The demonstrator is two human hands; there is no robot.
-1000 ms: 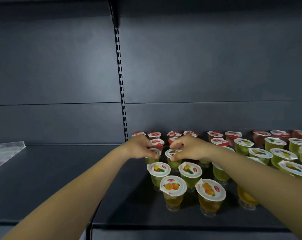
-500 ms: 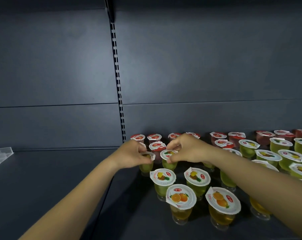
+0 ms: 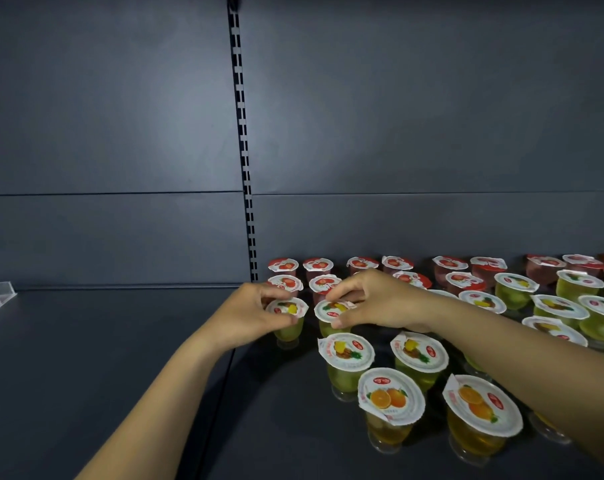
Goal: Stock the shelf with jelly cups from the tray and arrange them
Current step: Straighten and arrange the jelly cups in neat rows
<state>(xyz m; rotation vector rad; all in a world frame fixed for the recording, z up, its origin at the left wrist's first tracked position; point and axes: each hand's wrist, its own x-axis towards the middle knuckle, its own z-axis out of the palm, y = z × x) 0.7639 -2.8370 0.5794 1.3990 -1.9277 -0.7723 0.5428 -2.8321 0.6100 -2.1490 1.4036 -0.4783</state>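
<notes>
My left hand (image 3: 248, 315) pinches the rim of a green pineapple jelly cup (image 3: 287, 318) standing at the left end of the dark shelf (image 3: 120, 358), fingers curled around its lid. My right hand (image 3: 376, 301) grips the neighbouring pineapple cup (image 3: 330, 317) just beside it. Strawberry cups (image 3: 318, 265) line the back wall; orange cups (image 3: 390, 400) stand nearest me

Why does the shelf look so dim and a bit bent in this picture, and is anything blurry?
In the head view, light falls as a soft patch on the grey back panel, fading dark towards the corners; the wide lens bows the slotted upright and stretches the edges; the left hand and right hand look sharp, while the far red-lidded cups are softer; the nearest orange cup's lid is bright, without strong glare.
</notes>
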